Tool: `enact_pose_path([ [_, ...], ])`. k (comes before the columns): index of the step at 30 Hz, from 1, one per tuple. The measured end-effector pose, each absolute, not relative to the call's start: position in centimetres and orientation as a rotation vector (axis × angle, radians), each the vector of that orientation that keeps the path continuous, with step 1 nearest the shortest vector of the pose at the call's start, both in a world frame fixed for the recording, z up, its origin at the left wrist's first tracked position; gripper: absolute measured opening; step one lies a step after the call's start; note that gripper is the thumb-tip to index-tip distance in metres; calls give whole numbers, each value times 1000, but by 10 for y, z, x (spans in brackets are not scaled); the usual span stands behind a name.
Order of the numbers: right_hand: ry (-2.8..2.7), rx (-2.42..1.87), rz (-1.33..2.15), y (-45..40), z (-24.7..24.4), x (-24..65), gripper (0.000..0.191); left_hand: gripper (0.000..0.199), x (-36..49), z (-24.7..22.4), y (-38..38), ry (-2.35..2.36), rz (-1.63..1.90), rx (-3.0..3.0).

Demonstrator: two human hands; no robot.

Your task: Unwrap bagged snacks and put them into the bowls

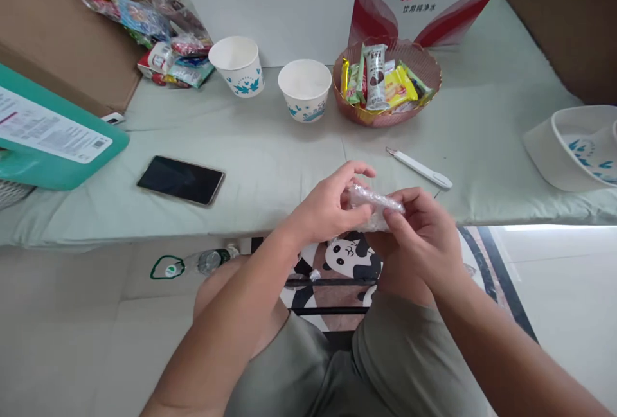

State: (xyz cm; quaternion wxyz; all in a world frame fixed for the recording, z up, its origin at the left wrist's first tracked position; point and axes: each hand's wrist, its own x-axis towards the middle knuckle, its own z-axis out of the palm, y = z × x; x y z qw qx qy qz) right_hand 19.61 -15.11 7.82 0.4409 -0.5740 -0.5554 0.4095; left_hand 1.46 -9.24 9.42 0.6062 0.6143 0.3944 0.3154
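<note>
A small bundle of crinkled, clear plastic wrap [375, 205], which looks like bubble wrap, is held between my hands above the front edge of the covered surface. My left hand [331, 206] is closed on its left end, with the index finger raised off it. On the other end, the thumb and fingers of my right hand [420, 230] pinch the plastic. Whether anything lies inside the wrap I cannot tell. Just beyond my right hand lies a slim white utility knife [420, 168], its tip pointing to the back left.
Two paper cups [237, 67] [305, 90] stand behind, beside a pink bowl [373, 118] of wrapped snacks. A phone [180, 179] lies left, near a green jug [58, 128]. Snack bags [187, 70] fill the back left. A white container [544, 147] stands right; a bottle [209, 261] lies below.
</note>
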Motion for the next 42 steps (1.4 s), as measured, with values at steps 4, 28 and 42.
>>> enact_pose_path([
  [4,-1565,-1403,989,-111,88,181,24,34,-6,83,-77,904,837,1285],
  [28,-2796,-1820,433,138,133,62,23,7,-82,87,-22,1114,1279,558],
  [42,-2841,-1232,-70,128,164,-64,31,8,-113,94,-22,1100,1536,167],
])
